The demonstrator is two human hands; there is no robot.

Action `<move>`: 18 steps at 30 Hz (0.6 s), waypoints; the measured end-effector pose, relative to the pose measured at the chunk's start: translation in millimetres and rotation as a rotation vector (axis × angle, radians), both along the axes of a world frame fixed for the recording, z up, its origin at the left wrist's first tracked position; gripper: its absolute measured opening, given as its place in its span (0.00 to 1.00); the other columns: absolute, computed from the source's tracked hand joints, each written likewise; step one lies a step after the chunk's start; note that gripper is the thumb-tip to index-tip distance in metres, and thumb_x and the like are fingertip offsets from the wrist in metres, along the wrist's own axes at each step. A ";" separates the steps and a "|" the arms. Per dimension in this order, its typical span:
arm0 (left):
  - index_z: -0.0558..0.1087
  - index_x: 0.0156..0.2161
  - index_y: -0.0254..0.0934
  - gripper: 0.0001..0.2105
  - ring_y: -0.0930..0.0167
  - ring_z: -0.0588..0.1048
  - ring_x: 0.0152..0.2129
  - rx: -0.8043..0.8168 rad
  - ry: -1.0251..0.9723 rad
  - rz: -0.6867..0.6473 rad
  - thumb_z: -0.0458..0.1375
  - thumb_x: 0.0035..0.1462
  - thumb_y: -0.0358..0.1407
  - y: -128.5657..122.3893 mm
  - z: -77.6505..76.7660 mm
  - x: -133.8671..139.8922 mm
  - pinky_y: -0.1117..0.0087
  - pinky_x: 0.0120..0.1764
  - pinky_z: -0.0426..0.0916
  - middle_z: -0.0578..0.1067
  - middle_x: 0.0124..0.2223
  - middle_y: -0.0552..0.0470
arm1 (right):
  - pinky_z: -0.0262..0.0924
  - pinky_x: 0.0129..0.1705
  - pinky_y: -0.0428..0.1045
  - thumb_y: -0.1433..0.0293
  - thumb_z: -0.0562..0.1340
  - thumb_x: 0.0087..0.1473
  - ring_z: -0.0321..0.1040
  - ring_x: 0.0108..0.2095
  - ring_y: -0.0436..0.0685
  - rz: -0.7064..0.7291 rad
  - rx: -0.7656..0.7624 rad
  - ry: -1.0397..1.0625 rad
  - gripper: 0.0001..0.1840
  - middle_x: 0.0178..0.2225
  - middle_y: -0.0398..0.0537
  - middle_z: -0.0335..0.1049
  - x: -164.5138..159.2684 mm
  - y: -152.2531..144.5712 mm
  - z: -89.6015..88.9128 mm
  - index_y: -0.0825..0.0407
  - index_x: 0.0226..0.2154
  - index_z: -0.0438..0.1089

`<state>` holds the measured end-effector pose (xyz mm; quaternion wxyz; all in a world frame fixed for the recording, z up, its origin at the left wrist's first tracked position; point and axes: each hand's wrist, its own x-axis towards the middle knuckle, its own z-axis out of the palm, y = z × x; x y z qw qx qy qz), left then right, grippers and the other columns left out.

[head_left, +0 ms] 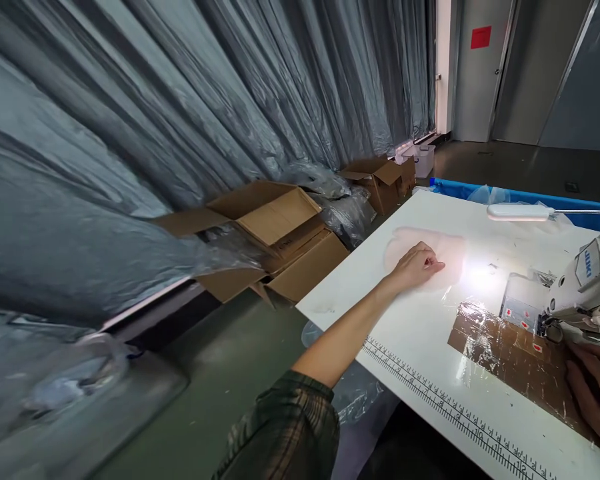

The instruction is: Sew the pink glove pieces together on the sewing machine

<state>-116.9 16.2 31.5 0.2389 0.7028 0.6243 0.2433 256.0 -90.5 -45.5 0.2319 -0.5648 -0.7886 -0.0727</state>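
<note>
My left hand (pixel 416 268) is over a pale pink, thin, mitt-shaped piece (pixel 450 248) that lies flat on the white sewing table (pixel 345 297). Its fingers are curled in with thumb and fingertips together; whether they hold anything is hidden. At the right edge, my right hand (pixel 596 390) rests with fingers stretched and slightly apart on a brown, tape-covered patch (pixel 510 353). It lies just below the needle area of a white JUKI sewing machine (pixel 587 273), partly out of view.
A lamp (pixel 520 212) stands over the table's far side, beside a blue-edged bin (pixel 580 200). A printed ruler (pixel 440 403) runs along the near edge. Open cardboard boxes (pixel 280 217) and plastic bags (pixel 347 210) lie on the floor by a grey curtain (pixel 240 87).
</note>
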 end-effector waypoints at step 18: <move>0.68 0.21 0.36 0.13 0.68 0.75 0.40 -0.030 -0.086 -0.044 0.57 0.55 0.36 2.5 -2.6 -7.6 0.66 0.47 0.71 0.73 0.47 0.49 | 0.74 0.33 0.60 0.55 0.47 0.64 0.76 0.37 0.68 -0.007 -0.080 0.039 0.28 0.44 0.60 0.78 2.4 1.4 -6.8 0.50 0.48 0.77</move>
